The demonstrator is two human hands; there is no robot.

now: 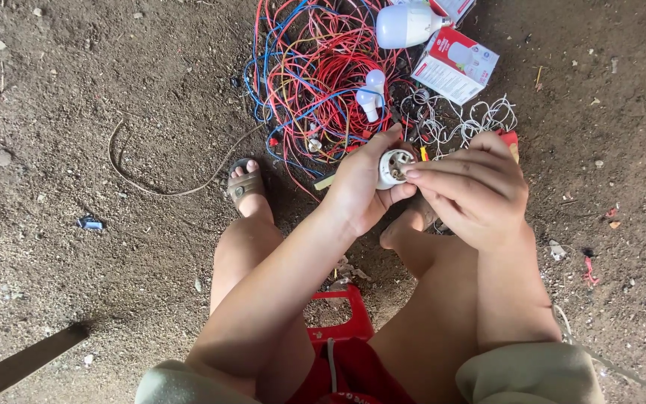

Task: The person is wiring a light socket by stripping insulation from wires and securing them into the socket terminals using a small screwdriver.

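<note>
We've got our left hand [359, 191] wrapped round a white lamp socket [393, 167] held over the dirt floor [76, 112] nr the red/blue wire tangle [315, 82], w/ right hand [472, 187] fingertips [411, 172] pinched at its rim.

White lamp holder [394, 167]; red, blue wires [315, 82]; white bulb [405, 24]; red-white box [455, 64]; red stool [342, 318]; sandal [244, 187] perhaps brown.

Lamp holder [393, 167] in left hand [360, 191]: smooth white plastic w/ dull metal contacts inside; wire tangle [315, 82] at 12 o'clock: glossy red/blue plastic insulation; bulbs [405, 24]: matt white plastic; carton [454, 64]: printed cardboard, slight sheen; stool [345, 314] at 6 o'clock: glossy red plastic; ground [114, 90]: rough, dry dirt.
</note>
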